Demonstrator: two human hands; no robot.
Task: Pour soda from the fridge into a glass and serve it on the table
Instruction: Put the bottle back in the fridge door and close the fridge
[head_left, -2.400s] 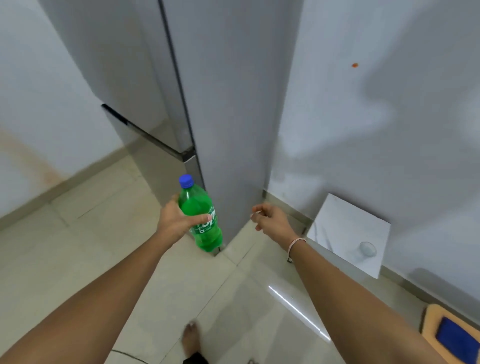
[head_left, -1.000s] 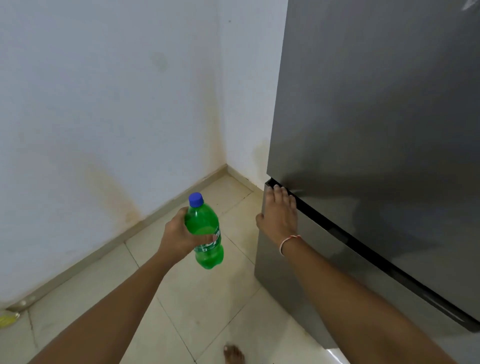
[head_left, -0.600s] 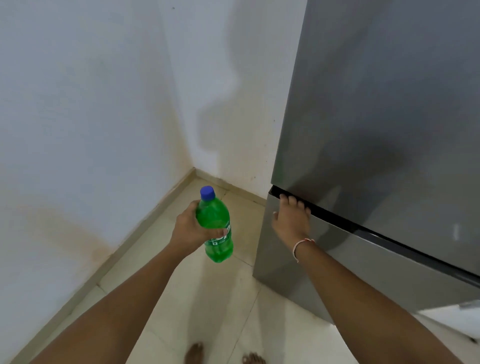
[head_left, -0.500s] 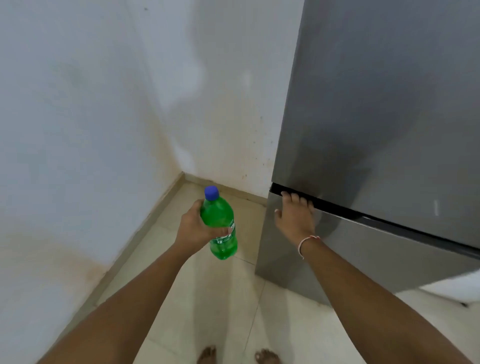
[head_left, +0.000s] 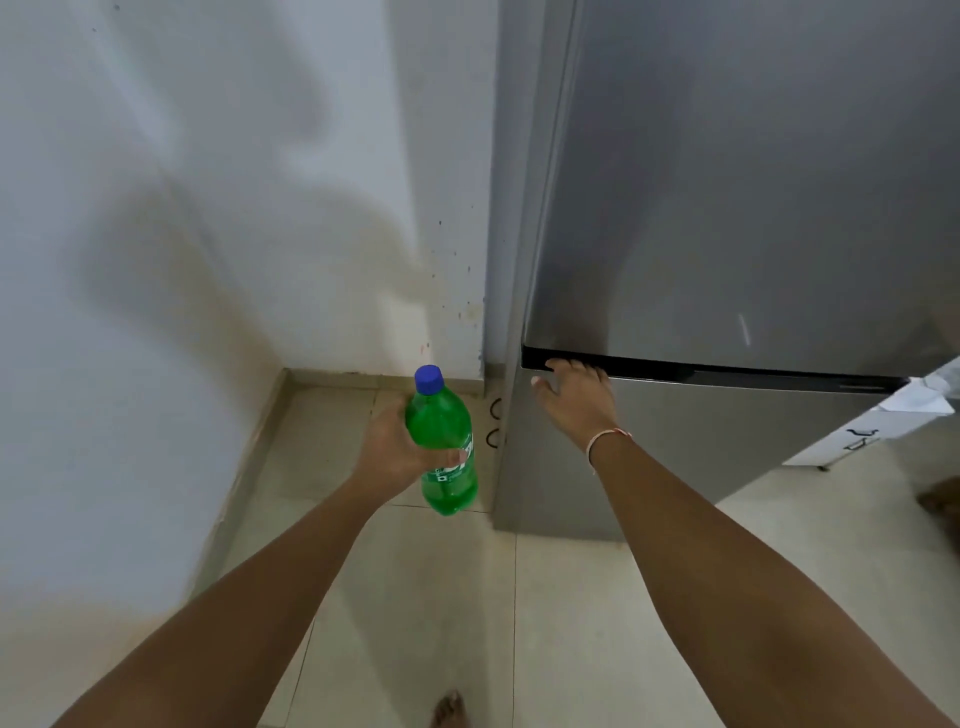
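My left hand is shut on a green soda bottle with a blue cap, held upright in front of me at the fridge's left side. The grey fridge fills the right of the view, and both its doors look closed against the body. My right hand lies flat on the top left corner of the lower door, fingertips at the dark gap between the two doors. No glass or table is in view.
A white wall stands close on the left and meets the fridge in a narrow corner. Beige floor tiles lie under me, with my foot at the bottom. A white cabinet shows past the fridge's right edge.
The fridge door has swung round from edge-on to flush with the body under my right hand. The bottle has stayed in my left hand throughout.
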